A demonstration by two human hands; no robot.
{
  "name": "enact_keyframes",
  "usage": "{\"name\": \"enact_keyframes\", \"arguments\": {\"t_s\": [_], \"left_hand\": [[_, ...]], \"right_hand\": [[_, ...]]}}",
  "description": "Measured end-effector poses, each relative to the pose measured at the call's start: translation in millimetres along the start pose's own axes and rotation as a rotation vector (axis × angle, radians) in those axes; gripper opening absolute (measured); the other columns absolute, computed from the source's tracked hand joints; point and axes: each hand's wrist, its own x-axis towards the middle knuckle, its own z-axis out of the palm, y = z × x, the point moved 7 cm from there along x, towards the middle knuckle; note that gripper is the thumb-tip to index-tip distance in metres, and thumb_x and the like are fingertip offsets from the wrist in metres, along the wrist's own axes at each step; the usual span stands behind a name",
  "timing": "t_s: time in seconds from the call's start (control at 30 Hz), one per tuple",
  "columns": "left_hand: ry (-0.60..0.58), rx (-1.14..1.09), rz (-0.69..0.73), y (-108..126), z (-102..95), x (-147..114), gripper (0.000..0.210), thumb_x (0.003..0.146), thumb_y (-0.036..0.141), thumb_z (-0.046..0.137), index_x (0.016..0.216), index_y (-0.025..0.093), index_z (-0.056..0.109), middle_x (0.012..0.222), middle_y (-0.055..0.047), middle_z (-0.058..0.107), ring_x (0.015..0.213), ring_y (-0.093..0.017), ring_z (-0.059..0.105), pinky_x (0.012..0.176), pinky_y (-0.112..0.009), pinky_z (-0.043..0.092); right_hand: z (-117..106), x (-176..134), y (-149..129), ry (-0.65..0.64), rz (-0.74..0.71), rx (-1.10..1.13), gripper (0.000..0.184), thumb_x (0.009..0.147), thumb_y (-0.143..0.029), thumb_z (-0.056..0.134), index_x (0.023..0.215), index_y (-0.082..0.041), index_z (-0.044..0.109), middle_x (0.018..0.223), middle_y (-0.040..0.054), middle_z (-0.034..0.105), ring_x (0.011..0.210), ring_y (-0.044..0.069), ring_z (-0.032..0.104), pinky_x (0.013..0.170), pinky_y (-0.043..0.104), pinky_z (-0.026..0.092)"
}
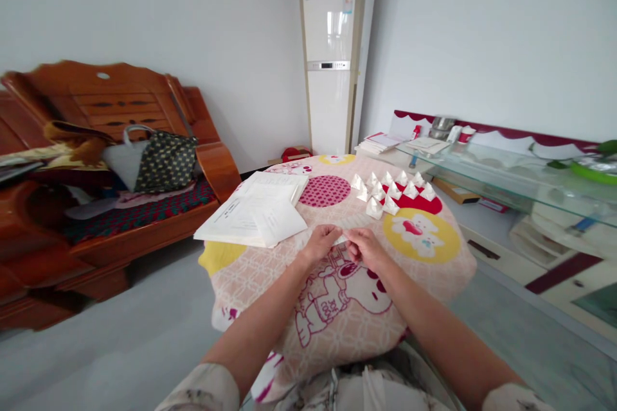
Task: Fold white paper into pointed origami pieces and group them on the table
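My left hand (322, 242) and my right hand (365, 248) meet above the middle of the cloth-covered table, fingers closed in a pinch. Between their fingertips is a small piece of white paper (342, 239), mostly hidden by the fingers. Beyond my right hand stand several folded white paper boats (374, 208), grouped in rows with their points up. To the left of my left hand lies a stack of printed paper sheets (231, 218), with a loose folded sheet (284, 223) on top.
A patterned cloth (357, 314) covers the round table. At left is a wooden sofa (120, 96) with bags (166, 160) on it. On the right stands a glass-topped cabinet (511, 170) holding cups and papers. A tall white air conditioner (330, 103) fills the corner.
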Motion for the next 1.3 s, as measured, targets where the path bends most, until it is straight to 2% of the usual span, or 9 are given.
{"name": "enact_keyframes", "arguments": {"t_s": [0.1,0.23,0.3,0.47,0.63,0.73,0.87,1.17,1.3], "left_hand": [[0.015,0.028,0.022,-2,-1.5,3,0.060,0.072,0.073,0.064,0.062,0.016,0.048,0.050,0.006,0.043,0.043,-0.005,0.036,0.043,-0.019,0.026],[-0.089,-0.011,-0.045,-10,5.9,2,0.055,0.076,0.070,0.062,0.068,0.017,0.051,0.050,0.004,0.047,0.041,-0.006,0.037,0.041,-0.020,0.024],[-0.097,-0.003,-0.041,-11,7.6,1,0.054,0.077,0.068,0.062,0.066,0.016,0.052,0.049,0.004,0.046,0.041,-0.006,0.035,0.041,-0.020,0.023],[-0.035,0.056,-0.012,-8,6.9,1,0.059,0.074,0.072,0.062,0.058,0.017,0.048,0.045,0.006,0.037,0.040,-0.005,0.026,0.042,-0.022,0.017],[0.017,0.090,0.010,-6,4.3,2,0.061,0.074,0.072,0.061,0.052,0.018,0.044,0.044,0.007,0.031,0.042,-0.005,0.022,0.043,-0.024,0.015],[-0.031,0.037,-0.015,-6,7.5,0,0.058,0.078,0.069,0.059,0.054,0.019,0.044,0.042,0.007,0.033,0.039,-0.005,0.023,0.042,-0.023,0.015],[-0.125,-0.060,-0.025,-5,14.7,-2,0.051,0.079,0.067,0.059,0.069,0.017,0.054,0.047,0.005,0.046,0.039,-0.007,0.034,0.042,-0.021,0.022],[-0.024,0.073,0.016,-8,7.8,1,0.052,0.080,0.064,0.056,0.060,0.017,0.053,0.041,0.007,0.037,0.037,-0.005,0.027,0.042,-0.022,0.018],[-0.042,0.060,0.009,-7,8.5,-2,0.052,0.081,0.064,0.056,0.059,0.017,0.053,0.041,0.007,0.037,0.037,-0.005,0.028,0.042,-0.022,0.020]], "right_hand": [[-3,2,1,-0.005,-0.010,-0.009,0.035,0.072,-0.051,0.070,0.063,-0.019,0.058,0.041,-0.0047,0.051,0.034,0.011,0.045,0.033,0.022,0.030],[-9,1,-5,0.045,-0.072,-0.052,0.034,0.072,-0.049,0.068,0.058,-0.020,0.057,0.035,-0.0064,0.043,0.029,0.010,0.038,0.031,0.022,0.022],[-10,0,-6,0.063,-0.076,-0.054,0.035,0.072,-0.049,0.067,0.056,-0.020,0.056,0.034,-0.0067,0.042,0.029,0.010,0.036,0.032,0.023,0.022],[-11,-3,-11,0.084,-0.076,-0.066,0.034,0.071,-0.047,0.068,0.054,-0.020,0.056,0.034,-0.0077,0.037,0.029,0.010,0.035,0.033,0.024,0.023],[-10,-4,-12,0.046,-0.088,-0.053,0.034,0.073,-0.046,0.069,0.056,-0.019,0.058,0.036,-0.0079,0.037,0.030,0.008,0.035,0.033,0.023,0.025],[-12,0,-6,0.047,-0.063,0.015,0.034,0.072,-0.047,0.070,0.057,-0.018,0.059,0.037,-0.0082,0.038,0.029,0.009,0.037,0.032,0.022,0.025],[-19,5,0,0.112,-0.030,0.080,0.037,0.068,-0.050,0.073,0.058,-0.018,0.059,0.037,-0.0083,0.039,0.028,0.009,0.039,0.029,0.022,0.026],[-22,7,2,0.106,-0.041,0.053,0.037,0.069,-0.051,0.074,0.059,-0.018,0.060,0.038,-0.0077,0.041,0.030,0.009,0.041,0.029,0.021,0.027],[-21,6,-1,0.105,-0.062,0.039,0.036,0.070,-0.049,0.072,0.058,-0.019,0.058,0.037,-0.0083,0.039,0.029,0.009,0.039,0.029,0.021,0.026]]}}
